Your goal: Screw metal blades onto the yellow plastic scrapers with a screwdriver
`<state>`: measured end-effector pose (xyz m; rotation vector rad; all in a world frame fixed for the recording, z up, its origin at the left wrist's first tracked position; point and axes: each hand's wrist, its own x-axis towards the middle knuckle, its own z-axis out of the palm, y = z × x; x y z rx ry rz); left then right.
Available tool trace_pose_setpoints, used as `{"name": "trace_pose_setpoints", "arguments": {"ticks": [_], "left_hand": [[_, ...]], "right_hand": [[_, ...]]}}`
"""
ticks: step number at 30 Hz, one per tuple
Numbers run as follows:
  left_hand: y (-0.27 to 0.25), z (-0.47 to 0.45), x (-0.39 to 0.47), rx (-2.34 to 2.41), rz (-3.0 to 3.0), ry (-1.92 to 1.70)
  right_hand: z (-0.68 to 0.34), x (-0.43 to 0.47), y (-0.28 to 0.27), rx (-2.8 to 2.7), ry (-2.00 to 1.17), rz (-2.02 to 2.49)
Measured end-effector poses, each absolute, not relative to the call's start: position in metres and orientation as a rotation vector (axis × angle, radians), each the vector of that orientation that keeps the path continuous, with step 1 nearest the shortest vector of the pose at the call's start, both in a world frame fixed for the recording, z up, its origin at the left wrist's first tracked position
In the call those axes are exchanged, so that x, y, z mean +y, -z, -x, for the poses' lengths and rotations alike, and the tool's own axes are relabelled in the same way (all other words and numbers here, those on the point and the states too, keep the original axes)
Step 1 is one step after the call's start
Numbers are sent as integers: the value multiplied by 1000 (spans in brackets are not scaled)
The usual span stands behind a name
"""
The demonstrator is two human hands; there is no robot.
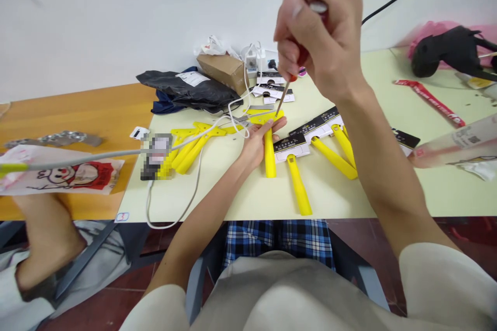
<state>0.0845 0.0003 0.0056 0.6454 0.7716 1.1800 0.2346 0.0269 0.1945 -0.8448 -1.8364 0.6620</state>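
Note:
My right hand (320,36), raised, is closed round the red handle of a screwdriver (282,99). The screwdriver slants down, and its tip meets the head of a yellow scraper (269,152) at a screw hole. My left hand (258,139) grips that scraper by its head from the left, thumb on top; its handle points toward me. To the right, a loose yellow handle (298,186) lies partly on a black-and-white card (291,147). More yellow handles (334,158) rest on cards beyond it. Several yellow scraper parts (194,147) are piled left of my left hand.
A white cable (174,225) loops across the table on the left. Behind lie a black plastic bag (186,90), a cardboard box (225,70) and a power strip (256,59). At right are a red wrapper (430,103) and a plastic cup (458,139). Another person's arm (48,232) is at left.

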Motion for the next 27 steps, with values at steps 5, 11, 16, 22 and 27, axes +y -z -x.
{"name": "trace_pose_setpoints", "arguments": {"ticks": [5,11,16,22,27], "left_hand": [[-3,-85,2,779,-638,-1185],[6,-84,6,793,-623,-1186],[10,-82,8,761,-602,-1198],[10,-81,11,760,-579,-1208],[10,-82,12,769,-546,-1196]], "right_hand": [[-247,29,-195,-2053,-604,742],[-266,30,-201,-2122,-496,714],[-270,32,-200,-2274,-334,891],[-271,32,-200,-2294,-411,811],[-269,35,-199,-2341,-240,880]]}}
